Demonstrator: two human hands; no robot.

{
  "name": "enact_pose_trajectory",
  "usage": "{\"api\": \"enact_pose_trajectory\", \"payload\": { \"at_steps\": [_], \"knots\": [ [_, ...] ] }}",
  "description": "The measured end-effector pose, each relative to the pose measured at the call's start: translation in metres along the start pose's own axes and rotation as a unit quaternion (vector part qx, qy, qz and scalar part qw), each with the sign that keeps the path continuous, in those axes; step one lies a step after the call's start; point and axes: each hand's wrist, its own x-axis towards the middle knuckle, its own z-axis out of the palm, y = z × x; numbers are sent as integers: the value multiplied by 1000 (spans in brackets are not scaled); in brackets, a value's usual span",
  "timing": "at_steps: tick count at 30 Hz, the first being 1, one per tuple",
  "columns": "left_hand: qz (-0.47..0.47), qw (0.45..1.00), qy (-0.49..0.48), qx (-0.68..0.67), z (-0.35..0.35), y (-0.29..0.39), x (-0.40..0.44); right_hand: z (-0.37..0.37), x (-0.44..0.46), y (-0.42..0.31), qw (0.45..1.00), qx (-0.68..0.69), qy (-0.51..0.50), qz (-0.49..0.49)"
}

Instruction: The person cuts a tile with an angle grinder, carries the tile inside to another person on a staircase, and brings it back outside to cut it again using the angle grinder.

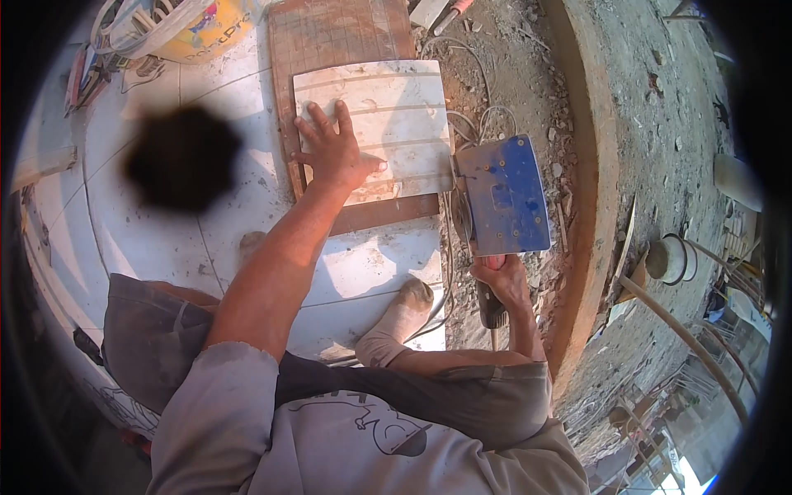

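My left hand (334,157) lies with its fingers spread on a white, ribbed tile-like panel (404,99). That panel rests on a larger brown board (346,33), which shows above and below it. To the right, my right hand (510,280) is wrapped round the handle of a power tool (505,198) with a flat, dusty blue plate. The plate stands beside the panel's right edge; I cannot tell whether they touch. Any blade is hidden. A reddish part of the handle shows between my fingers.
White floor tiles (355,276) lie below the board. A cable (474,74) loops through rubble on the right, beside a raised concrete edge (582,206). A yellow-and-white bucket (206,37) stands top left. My foot (404,318) is near the tool. A dark lens spot hides part of the floor.
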Motion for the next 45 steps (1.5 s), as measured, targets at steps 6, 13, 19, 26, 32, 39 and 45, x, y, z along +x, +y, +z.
{"api": "enact_pose_trajectory", "payload": {
  "at_steps": [6,13,19,26,32,39,45],
  "knots": [
    [2,1000,-1,1,1,-1,0,-1,0,-3,1000,2,-6,9],
    [6,1000,5,-9,2,-2,0,1,1,1,1000,0,8,-16],
    [7,1000,11,-9,3,-2,0,2,3,5,1000,-7,14,-14],
    [9,1000,13,-14,3,-3,0,1,3,4,1000,-8,5,5],
    [14,1000,18,-15,3,-3,-1,0,2,-2,1000,4,1,4],
    [11,1000,10,-8,1,-3,0,1,2,-4,1000,2,7,-14],
    [7,1000,6,-2,0,-2,-1,3,3,2,1000,-23,12,-8]
  ]
}}
